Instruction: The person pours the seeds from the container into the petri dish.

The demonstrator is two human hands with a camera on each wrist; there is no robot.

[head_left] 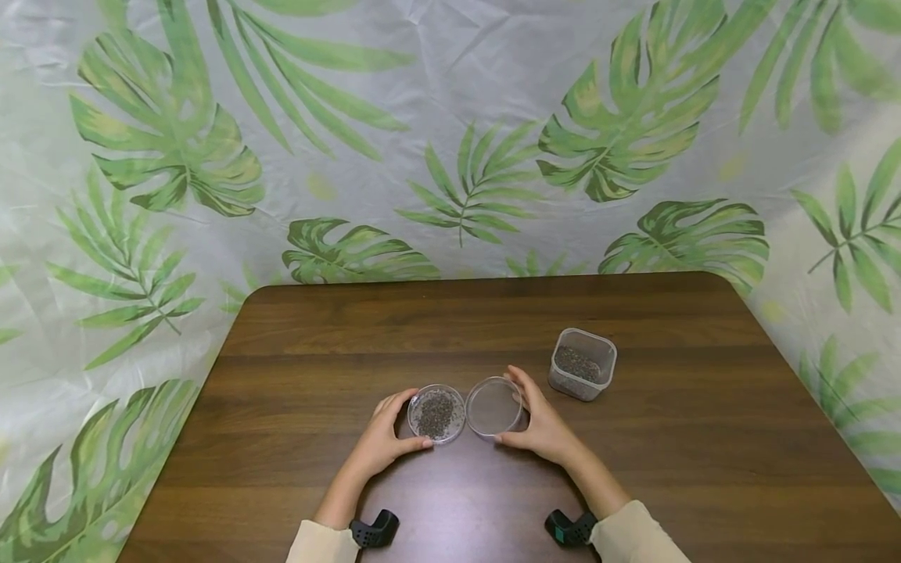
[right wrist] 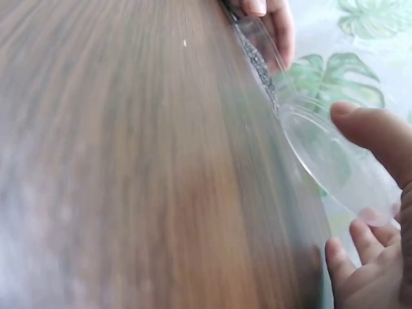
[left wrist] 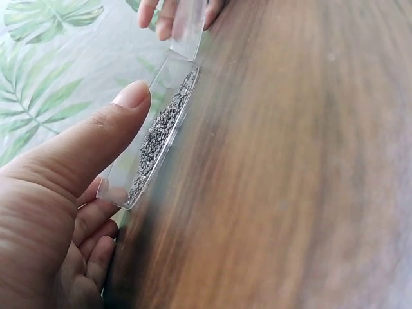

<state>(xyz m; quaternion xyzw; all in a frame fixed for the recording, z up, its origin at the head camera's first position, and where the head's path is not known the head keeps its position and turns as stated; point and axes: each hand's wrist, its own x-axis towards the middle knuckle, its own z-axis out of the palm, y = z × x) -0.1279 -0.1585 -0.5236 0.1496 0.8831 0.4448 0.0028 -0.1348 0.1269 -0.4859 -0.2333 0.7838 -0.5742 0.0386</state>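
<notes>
A clear petri dish with a mound of dark grey grains stands on the table. My left hand grips its rim between thumb and fingers; in the left wrist view the grains show through the dish's side wall. Just right of it, my right hand holds a clear round lid by its edge, thumb at the near side and fingers at the far side. The right wrist view shows the lid tilted, its edge close to the dish. Whether the two rims touch, I cannot tell.
A square clear plastic tub partly filled with similar dark grains stands behind and right of the right hand. Brown wooden table lies beneath everything. A leaf-patterned cloth hangs behind its far edge.
</notes>
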